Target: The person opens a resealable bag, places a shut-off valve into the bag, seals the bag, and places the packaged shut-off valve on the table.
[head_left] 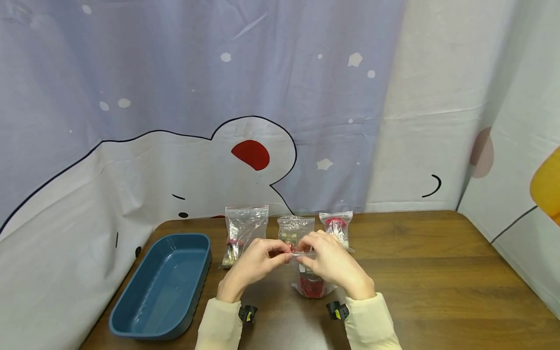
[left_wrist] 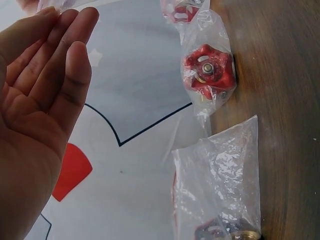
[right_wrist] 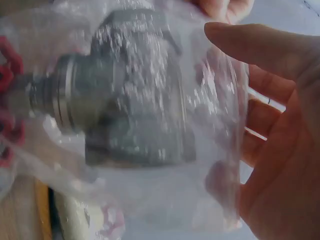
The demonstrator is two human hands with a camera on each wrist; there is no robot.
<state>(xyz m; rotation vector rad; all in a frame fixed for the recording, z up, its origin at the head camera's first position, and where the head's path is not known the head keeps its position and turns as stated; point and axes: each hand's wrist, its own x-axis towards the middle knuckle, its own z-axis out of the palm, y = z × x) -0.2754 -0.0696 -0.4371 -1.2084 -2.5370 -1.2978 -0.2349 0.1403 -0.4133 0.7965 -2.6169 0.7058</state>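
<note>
Above the table, my left hand point(head_left: 251, 262) and right hand point(head_left: 337, 265) pinch the top edge of a clear zip bag point(right_wrist: 215, 200) between thumbs and fingers. Inside it hangs a grey metal valve point(right_wrist: 135, 90), its red handwheel point(head_left: 311, 288) pointing down. In the left wrist view, my left hand point(left_wrist: 45, 95) has its fingertips at the bag's edge, mostly out of frame. My right hand point(right_wrist: 285, 115) shows beside the bag's mouth in the right wrist view, the thumb on the near face. Whether the seal is fully closed cannot be made out.
Behind the hands stand a bagged brass valve point(head_left: 246, 231) at left, a bagged valve with red handwheel point(left_wrist: 209, 72) in the middle and another bagged valve point(head_left: 338, 228) at right. A blue tray point(head_left: 115, 321) sits on the wooden table point(head_left: 437, 277) at left. A patterned curtain point(head_left: 306, 97) hangs behind.
</note>
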